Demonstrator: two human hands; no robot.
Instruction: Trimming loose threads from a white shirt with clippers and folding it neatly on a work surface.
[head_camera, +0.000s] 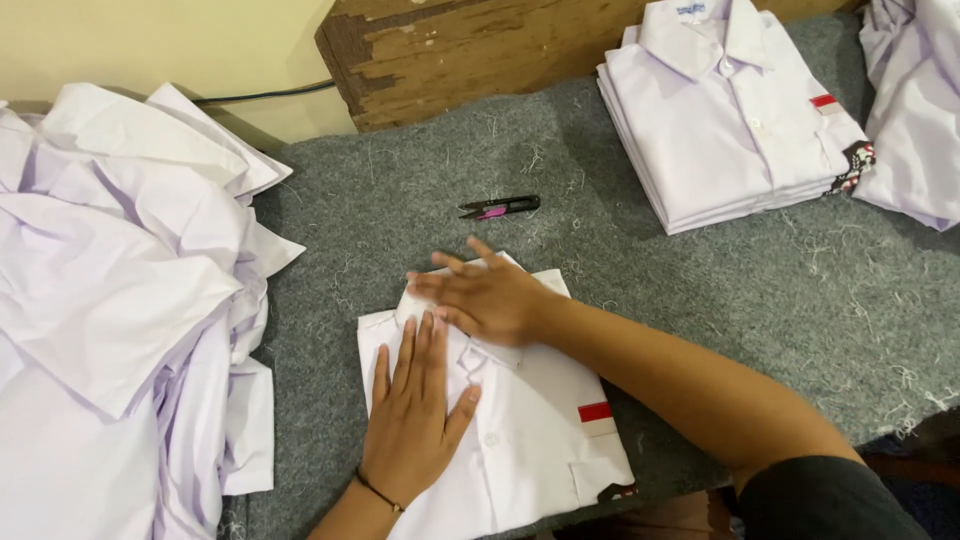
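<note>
A folded white shirt (540, 440) with a small red and white patch on its pocket lies on the grey felt table (740, 290) near the front edge. My left hand (415, 405) rests flat on the shirt's left front, fingers together, a dark band at the wrist. My right hand (485, 293) lies flat across the collar, fingers pointing left. Neither hand grips anything.
A heap of unfolded white shirts (120, 300) fills the left side. A neat stack of folded white shirts (735, 110) sits at the back right, more white cloth (915, 110) beyond it. Small black thread snips (500, 207) lie mid-table. A worn wooden board (450, 50) stands behind.
</note>
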